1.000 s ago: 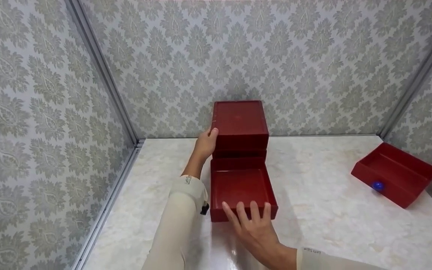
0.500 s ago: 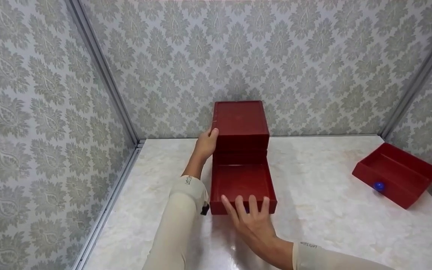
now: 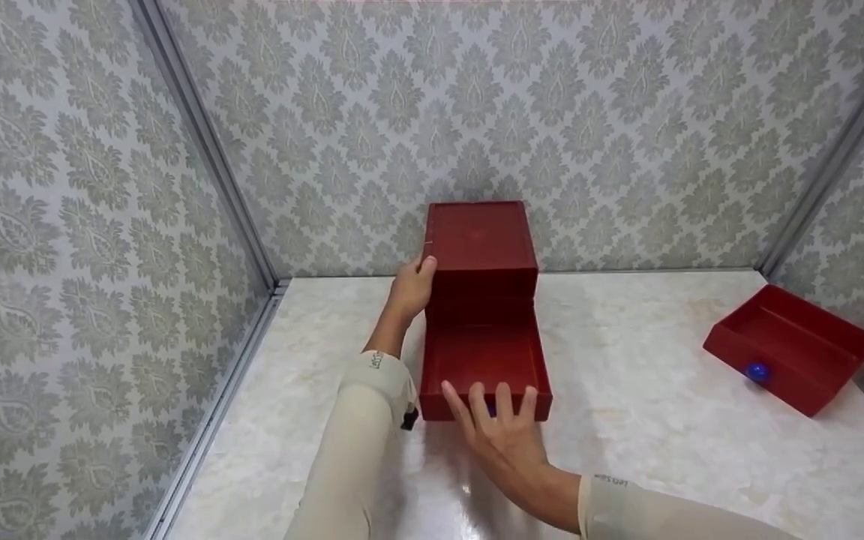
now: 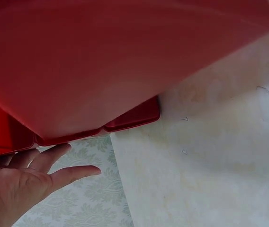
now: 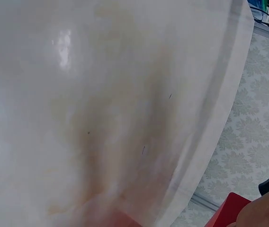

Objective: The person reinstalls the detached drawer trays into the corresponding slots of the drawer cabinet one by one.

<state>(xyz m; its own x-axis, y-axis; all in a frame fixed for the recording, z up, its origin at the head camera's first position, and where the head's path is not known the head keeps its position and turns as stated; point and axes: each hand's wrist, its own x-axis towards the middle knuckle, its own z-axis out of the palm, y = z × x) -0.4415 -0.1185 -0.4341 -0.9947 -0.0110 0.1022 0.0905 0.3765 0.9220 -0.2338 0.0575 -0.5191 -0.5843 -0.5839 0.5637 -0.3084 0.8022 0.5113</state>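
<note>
A dark red cabinet [image 3: 481, 236] stands near the back wall, its upper opening without a drawer. From the lower opening a red drawer [image 3: 484, 356] sticks out toward me; nothing shows inside it. My left hand [image 3: 409, 289] is at the cabinet's left side, thumb at the front top edge; the left wrist view shows fingers [image 4: 47, 158] stretched out along it. With straight, spread fingers, my right hand [image 3: 507, 442] touches the drawer's front, fingertips at its top rim. A bit of blue knob [image 3: 492, 410] peeks out between them.
A second red drawer [image 3: 792, 345] with a blue knob [image 3: 757, 372] lies on the white table [image 3: 627, 450] at the right, close to the side wall. Patterned panels [image 3: 477, 112] rise at the back and on both sides.
The lower drawer has slid away from me, deeper into the cabinet, and my right hand has moved forward with it. The left hand stays in place on the cabinet.
</note>
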